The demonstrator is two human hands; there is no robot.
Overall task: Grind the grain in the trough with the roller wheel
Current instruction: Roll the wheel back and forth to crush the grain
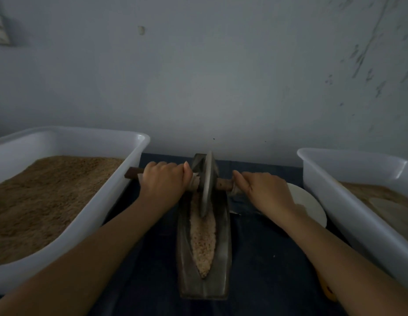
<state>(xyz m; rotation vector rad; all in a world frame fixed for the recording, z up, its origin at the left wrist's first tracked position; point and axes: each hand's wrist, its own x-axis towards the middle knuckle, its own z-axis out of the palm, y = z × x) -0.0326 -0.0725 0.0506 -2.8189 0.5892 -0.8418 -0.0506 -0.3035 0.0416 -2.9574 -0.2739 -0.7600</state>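
Observation:
A long, boat-shaped metal trough (224, 247) lies lengthwise on the dark blue cloth in front of me. Pale crushed grain (203, 238) fills its groove. The grey roller wheel (207, 185) stands upright in the groove at the trough's far end, on a wooden axle (224, 183) that runs left to right. My left hand (163, 179) is closed around the axle left of the wheel. My right hand (264, 190) grips the axle's right end, which it hides. A bare stub of axle sticks out past my left hand.
A large white tub (102, 201) of brown ground grain stands at the left. A second white tub (349, 210) with grain stands at the right. A white plate (310, 206) lies between the trough and the right tub. A grey wall rises just behind.

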